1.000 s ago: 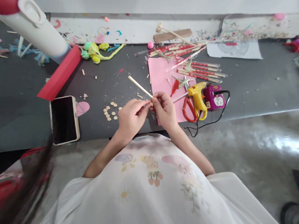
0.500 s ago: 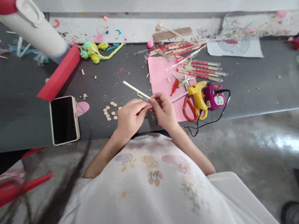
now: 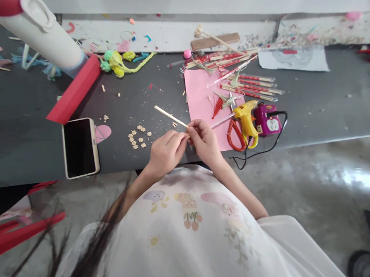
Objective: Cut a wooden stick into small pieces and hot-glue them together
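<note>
A pale wooden stick point(image 3: 170, 116) slants up and left from my fingers, over the dark table near its front edge. My right hand point(image 3: 205, 142) is closed on its lower end, thumb and fingers pinched together. Fingertips of my left hand point(image 3: 167, 152) press together right beside that end, touching the right fingers; whatever they pinch is hidden. Several small flower-shaped wooden pieces point(image 3: 141, 139) lie just left of my left hand. Short stick bits point(image 3: 174, 124) lie beneath the stick. Pink paper point(image 3: 201, 97) is spread beyond my right hand.
A yellow glue gun point(image 3: 247, 118), red-handled scissors point(image 3: 233, 138) and a purple box point(image 3: 267, 119) with a black cord stand at right. Wrapped chopsticks point(image 3: 247, 87) lie behind. At left are a phone point(image 3: 79, 148), a red paper strip point(image 3: 77, 89) and a white bottle point(image 3: 43, 36).
Both hands have shifted slightly towards my body, and the stick has come down with them. The right hand keeps its pinch on the stick; the left fingers stay beside its end.
</note>
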`<act>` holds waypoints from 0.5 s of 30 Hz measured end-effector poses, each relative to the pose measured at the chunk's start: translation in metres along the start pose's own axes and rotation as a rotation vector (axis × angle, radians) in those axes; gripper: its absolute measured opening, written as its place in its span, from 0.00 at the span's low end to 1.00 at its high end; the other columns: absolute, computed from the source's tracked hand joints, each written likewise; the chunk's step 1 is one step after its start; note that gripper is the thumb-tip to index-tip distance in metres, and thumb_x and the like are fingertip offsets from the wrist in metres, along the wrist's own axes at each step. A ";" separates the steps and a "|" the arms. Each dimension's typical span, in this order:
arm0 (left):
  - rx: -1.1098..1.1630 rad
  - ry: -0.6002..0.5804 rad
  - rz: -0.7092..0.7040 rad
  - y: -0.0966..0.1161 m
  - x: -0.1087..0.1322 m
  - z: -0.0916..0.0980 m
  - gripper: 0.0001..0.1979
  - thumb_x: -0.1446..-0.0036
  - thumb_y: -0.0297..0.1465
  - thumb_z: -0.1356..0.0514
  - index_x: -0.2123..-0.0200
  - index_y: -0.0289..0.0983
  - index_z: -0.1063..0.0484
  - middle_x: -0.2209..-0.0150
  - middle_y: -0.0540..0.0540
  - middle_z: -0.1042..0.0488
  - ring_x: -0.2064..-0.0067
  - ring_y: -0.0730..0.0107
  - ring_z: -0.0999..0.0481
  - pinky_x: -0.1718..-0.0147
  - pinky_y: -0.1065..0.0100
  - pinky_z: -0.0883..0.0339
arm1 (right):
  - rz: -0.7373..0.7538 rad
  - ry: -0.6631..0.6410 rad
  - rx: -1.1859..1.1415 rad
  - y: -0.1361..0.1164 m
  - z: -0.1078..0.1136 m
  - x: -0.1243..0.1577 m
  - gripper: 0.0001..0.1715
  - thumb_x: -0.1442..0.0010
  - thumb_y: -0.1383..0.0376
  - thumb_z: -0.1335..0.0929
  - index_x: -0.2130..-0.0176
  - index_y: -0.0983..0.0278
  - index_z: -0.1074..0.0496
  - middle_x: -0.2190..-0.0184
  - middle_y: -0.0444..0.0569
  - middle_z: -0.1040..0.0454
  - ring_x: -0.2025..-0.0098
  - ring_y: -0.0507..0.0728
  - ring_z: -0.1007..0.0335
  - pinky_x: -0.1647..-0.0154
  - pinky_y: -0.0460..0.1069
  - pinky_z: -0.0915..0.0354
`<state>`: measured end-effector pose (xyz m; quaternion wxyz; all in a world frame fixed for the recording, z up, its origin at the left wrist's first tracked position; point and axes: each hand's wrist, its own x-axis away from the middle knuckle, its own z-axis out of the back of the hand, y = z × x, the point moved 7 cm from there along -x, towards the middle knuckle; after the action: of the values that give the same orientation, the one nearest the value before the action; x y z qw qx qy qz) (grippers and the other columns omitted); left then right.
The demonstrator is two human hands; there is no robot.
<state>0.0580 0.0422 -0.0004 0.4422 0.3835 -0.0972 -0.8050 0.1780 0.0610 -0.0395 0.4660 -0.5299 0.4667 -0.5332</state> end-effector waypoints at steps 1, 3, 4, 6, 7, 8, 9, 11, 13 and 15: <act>-0.010 -0.005 0.000 0.001 0.002 -0.001 0.04 0.39 0.28 0.43 0.63 0.38 0.29 0.70 0.49 0.26 0.68 0.74 0.28 0.67 0.72 0.37 | 0.005 0.001 0.019 0.001 0.001 0.002 0.06 0.38 0.60 0.35 0.62 0.60 0.36 0.71 0.40 0.34 0.73 0.47 0.37 0.71 0.46 0.37; -0.019 -0.020 0.014 0.001 0.007 -0.003 0.04 0.39 0.28 0.44 0.63 0.38 0.29 0.70 0.50 0.27 0.69 0.74 0.29 0.69 0.72 0.37 | 0.016 0.004 0.060 0.004 0.002 0.005 0.06 0.37 0.60 0.36 0.61 0.60 0.36 0.69 0.41 0.33 0.70 0.48 0.36 0.69 0.46 0.37; -0.017 -0.028 0.022 0.001 0.008 -0.004 0.03 0.39 0.28 0.44 0.63 0.38 0.30 0.71 0.50 0.27 0.69 0.75 0.29 0.69 0.72 0.38 | 0.020 0.005 0.079 0.005 0.003 0.007 0.06 0.37 0.60 0.36 0.61 0.60 0.35 0.69 0.42 0.32 0.69 0.48 0.35 0.69 0.46 0.38; -0.008 -0.051 0.036 0.001 0.011 -0.006 0.03 0.39 0.29 0.44 0.63 0.38 0.30 0.71 0.50 0.27 0.70 0.75 0.29 0.69 0.72 0.38 | 0.021 0.005 0.107 0.007 0.003 0.010 0.06 0.37 0.60 0.36 0.61 0.60 0.35 0.68 0.42 0.32 0.68 0.49 0.35 0.69 0.46 0.38; 0.000 -0.062 0.042 0.001 0.012 -0.006 0.03 0.39 0.29 0.44 0.63 0.38 0.31 0.71 0.50 0.27 0.70 0.75 0.29 0.70 0.72 0.38 | 0.020 0.004 0.116 0.007 0.003 0.011 0.06 0.36 0.60 0.36 0.61 0.60 0.35 0.68 0.43 0.32 0.67 0.49 0.35 0.69 0.46 0.38; 0.010 -0.071 0.052 0.001 0.012 -0.007 0.03 0.38 0.29 0.44 0.64 0.38 0.31 0.71 0.50 0.27 0.70 0.75 0.29 0.70 0.73 0.38 | 0.017 0.003 0.123 0.008 0.002 0.012 0.06 0.36 0.60 0.36 0.61 0.60 0.35 0.68 0.43 0.31 0.67 0.50 0.34 0.68 0.47 0.38; 0.020 -0.076 0.065 0.000 0.012 -0.006 0.03 0.38 0.29 0.44 0.64 0.38 0.31 0.70 0.50 0.27 0.70 0.76 0.29 0.70 0.73 0.38 | 0.015 0.003 0.127 0.008 0.002 0.012 0.06 0.36 0.60 0.36 0.61 0.61 0.35 0.68 0.43 0.31 0.66 0.50 0.34 0.68 0.47 0.38; 0.043 -0.085 0.103 -0.001 0.012 -0.006 0.03 0.38 0.29 0.45 0.64 0.38 0.32 0.70 0.50 0.28 0.69 0.76 0.29 0.70 0.73 0.38 | 0.012 0.003 0.127 0.008 0.001 0.013 0.06 0.36 0.60 0.36 0.61 0.61 0.35 0.67 0.43 0.31 0.66 0.50 0.34 0.68 0.47 0.38; 0.064 -0.093 0.139 -0.002 0.012 -0.006 0.03 0.38 0.30 0.45 0.65 0.38 0.33 0.70 0.51 0.28 0.69 0.77 0.29 0.69 0.74 0.38 | 0.009 -0.001 0.120 0.008 -0.001 0.013 0.07 0.36 0.60 0.37 0.61 0.61 0.35 0.68 0.43 0.31 0.66 0.50 0.34 0.67 0.47 0.38; 0.071 -0.099 0.163 -0.003 0.011 -0.006 0.03 0.38 0.29 0.45 0.65 0.38 0.33 0.71 0.51 0.29 0.69 0.77 0.29 0.70 0.75 0.38 | 0.011 -0.004 0.114 0.007 -0.002 0.013 0.06 0.36 0.60 0.37 0.61 0.61 0.35 0.68 0.43 0.31 0.67 0.50 0.34 0.67 0.47 0.37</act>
<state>0.0567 0.0360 -0.0116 0.4868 0.3494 -0.1785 -0.7804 0.1758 0.0475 -0.0449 0.4990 -0.5011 0.4375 -0.5554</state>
